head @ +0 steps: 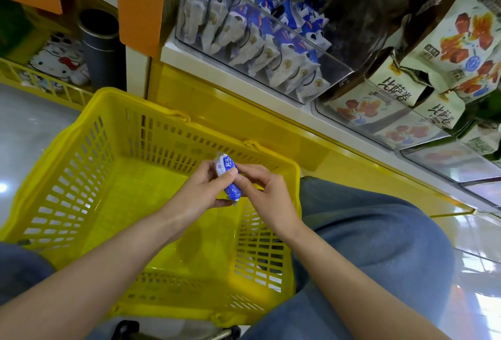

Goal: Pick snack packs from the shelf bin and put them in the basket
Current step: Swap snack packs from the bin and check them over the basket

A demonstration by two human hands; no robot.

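Note:
A small blue and white snack pack (227,177) is held over the yellow plastic basket (81,166), between both hands. My left hand (202,190) grips it from the left with the thumb across it. My right hand (263,193) pinches its right side with the fingertips. The basket sits on the floor between my knees, and its visible floor is bare. Above it, a clear shelf bin (336,65) holds several blue and white snack packs (254,38) standing in rows.
More clear bins to the right hold white packs with orange flower print (461,41). A yellow shelf base (244,111) runs behind the basket. My denim-clad knees (379,244) flank the basket. A dark cylinder (101,46) and a yellow wire rack (48,82) stand at left.

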